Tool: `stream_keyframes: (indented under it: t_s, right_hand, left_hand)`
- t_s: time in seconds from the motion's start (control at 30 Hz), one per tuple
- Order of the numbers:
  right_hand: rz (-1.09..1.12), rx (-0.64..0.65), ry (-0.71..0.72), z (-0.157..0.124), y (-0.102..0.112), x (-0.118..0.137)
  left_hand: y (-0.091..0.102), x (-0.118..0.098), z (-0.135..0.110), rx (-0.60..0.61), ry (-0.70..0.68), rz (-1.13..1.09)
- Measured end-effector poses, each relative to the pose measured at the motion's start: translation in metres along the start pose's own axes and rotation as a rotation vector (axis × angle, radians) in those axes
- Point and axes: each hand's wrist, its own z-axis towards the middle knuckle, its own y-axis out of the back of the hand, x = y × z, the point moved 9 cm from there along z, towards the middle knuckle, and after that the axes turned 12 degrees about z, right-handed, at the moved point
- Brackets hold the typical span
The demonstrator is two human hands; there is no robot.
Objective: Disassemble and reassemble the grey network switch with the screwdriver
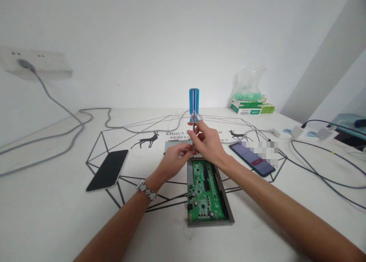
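Observation:
A screwdriver (194, 102) with a blue handle stands upright over the far end of a green circuit board (203, 189), which sits in a grey metal frame (210, 223). My right hand (208, 140) is closed, its fingers pinching the shaft just below the handle. Lower down, my left hand (177, 159) is closed too, thumb and forefinger together at the tip by the frame's far left corner. Whatever those left fingers pinch there is hidden or too small to make out. Behind my left hand lies a flat grey piece (170, 143), partly covered.
A dark phone (108, 170) lies to the left and a lit phone (253, 159) to the right. Grey cable (68, 147) crosses the table from the wall socket (37, 61). Chargers (299, 132) with black leads are at right; green boxes (246, 106) stand at the back.

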Motion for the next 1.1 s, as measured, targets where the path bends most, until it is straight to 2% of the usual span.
stream_keyframes:
  t_s: [0.33, 0.67, 0.97, 1.1]
  right_hand:
    - [-0.026, 0.012, -0.032, -0.018, 0.010, -0.018]
    - [-0.145, 0.055, 0.024, -0.017, 0.006, -0.012]
    - [-0.249, 0.168, -0.006, -0.017, 0.000, -0.013]
    - [-0.241, 0.153, -0.027, -0.018, 0.001, -0.012]
  left_hand:
    - [-0.011, 0.007, -0.001, 0.022, 0.007, 0.097]
    - [-0.011, 0.011, -0.003, 0.013, -0.006, 0.129]
    - [-0.009, 0.010, -0.001, -0.007, 0.010, 0.127]
    - [-0.010, 0.011, -0.002, -0.005, 0.013, 0.140]
